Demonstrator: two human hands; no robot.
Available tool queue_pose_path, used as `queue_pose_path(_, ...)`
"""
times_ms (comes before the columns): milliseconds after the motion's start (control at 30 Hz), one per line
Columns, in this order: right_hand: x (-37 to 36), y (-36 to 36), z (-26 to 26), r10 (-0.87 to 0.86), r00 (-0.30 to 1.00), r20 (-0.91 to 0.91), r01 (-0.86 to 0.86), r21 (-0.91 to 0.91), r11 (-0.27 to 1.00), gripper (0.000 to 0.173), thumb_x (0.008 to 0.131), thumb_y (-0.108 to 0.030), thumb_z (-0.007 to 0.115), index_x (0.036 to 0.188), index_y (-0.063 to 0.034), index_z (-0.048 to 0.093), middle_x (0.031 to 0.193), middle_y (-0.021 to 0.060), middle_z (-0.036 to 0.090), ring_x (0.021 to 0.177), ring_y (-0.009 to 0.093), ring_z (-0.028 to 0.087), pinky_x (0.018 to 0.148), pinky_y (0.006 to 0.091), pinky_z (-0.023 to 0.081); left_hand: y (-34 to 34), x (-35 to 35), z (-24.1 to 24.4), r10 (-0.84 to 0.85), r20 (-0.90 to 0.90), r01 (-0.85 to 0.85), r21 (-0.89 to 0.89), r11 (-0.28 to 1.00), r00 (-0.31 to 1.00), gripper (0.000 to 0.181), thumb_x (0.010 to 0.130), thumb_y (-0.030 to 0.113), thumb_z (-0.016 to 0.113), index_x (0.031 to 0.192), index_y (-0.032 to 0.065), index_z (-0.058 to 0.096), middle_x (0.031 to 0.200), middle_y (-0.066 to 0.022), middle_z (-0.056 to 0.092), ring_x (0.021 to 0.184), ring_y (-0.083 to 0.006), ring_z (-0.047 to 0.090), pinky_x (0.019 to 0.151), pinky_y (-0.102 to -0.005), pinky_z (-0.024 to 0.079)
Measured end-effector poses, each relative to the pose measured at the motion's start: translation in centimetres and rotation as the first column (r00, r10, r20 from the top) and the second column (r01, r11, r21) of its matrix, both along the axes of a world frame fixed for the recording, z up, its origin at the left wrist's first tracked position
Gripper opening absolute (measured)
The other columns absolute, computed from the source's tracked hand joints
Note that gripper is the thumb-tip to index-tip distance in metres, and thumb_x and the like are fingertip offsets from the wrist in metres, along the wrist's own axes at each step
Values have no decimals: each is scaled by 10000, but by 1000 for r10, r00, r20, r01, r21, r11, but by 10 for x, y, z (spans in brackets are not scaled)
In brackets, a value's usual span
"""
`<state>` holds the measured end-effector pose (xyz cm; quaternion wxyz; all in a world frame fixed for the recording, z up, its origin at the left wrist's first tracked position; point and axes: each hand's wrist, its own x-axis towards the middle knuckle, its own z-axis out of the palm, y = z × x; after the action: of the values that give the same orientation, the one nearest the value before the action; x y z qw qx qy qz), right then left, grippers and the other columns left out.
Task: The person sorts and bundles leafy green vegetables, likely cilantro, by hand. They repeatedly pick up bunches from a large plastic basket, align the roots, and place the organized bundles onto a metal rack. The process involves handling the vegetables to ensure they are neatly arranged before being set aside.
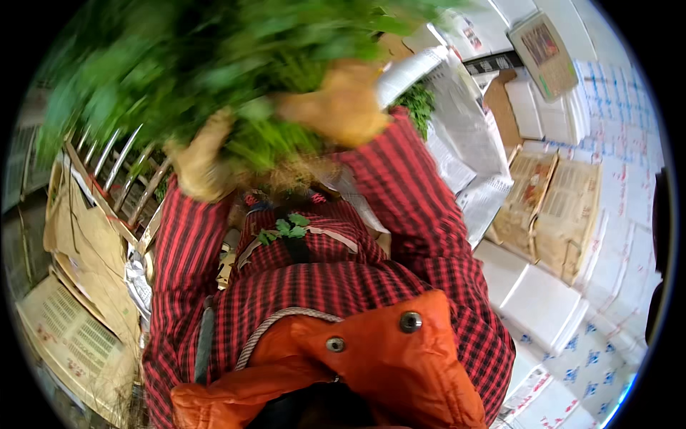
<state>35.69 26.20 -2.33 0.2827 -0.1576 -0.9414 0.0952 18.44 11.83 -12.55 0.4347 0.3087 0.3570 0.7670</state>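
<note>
A large bunch of leafy green herbs, which looks like coriander (177,69), fills the upper left and is blurred by motion. Its pale, stringy roots (295,174) point down toward my lap. My right hand (343,104) grips the stems from the right side. On the other side, my left hand (201,158) is around the lower stems, its thumb up and its fingers hidden behind the greens. A loose coriander sprig (289,228) lies on the red checked apron (321,279) over my lap.
To the left are a barred rack or crate (126,158) and flattened cardboard (88,236). At right, newspaper sheets (466,128) lie partly over more greens (418,104). Beyond them stand white foam boxes (541,300), a cardboard box (552,209) and a plastic-looking lid or tray (544,53).
</note>
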Motion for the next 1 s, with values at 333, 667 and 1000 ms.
queue_pose_path(333,291,29,-73,-863,433,-258,359,-829,428,369,678,-32,693,1021,40,574,963,89,623,804,185,586,783,306,475,211,292,-18,-641,-277,608,-205,767,715,651,751,132,733,1285,-62,415,1320,-209,446,1218,-289,437,1053,-362,346)
queue_pose_path(667,290,3,-411,-962,212,173,206,-970,-129,470,734,-176,717,1134,23,571,1055,101,621,915,211,580,834,319,456,219,293,-232,-882,-116,411,-852,325,457,881,742,55,702,1407,-98,145,1396,-261,349,1255,-305,409,1043,-328,336)
queue_pose_path(1000,285,40,-506,-752,455,477,451,-851,-268,555,719,-277,753,1127,54,575,1108,185,623,1012,291,587,911,343,428,262,282,-304,-959,-280,139,-948,285,54,762,760,168,735,1358,-36,310,1335,-211,460,1237,-308,453,1014,-338,394)
